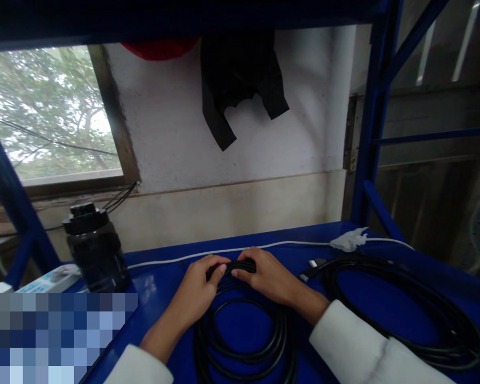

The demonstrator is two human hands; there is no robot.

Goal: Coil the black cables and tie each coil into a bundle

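A coiled black cable lies in loops on the blue shelf surface, in front of me. At the coil's far side my left hand is closed around the bundled strands, thumb on top. Close beside it, my right hand grips the same bundle, its thumb pointing toward the left one. Between the two hands a short stretch of the strands shows. The lower part of the coil runs out of the bottom of the view.
On the right lies another black cable coil with a metal connector. A white cord crosses the back, with crumpled plastic on it. A dark bottle and a white power strip stand left. Blue posts frame the shelf.
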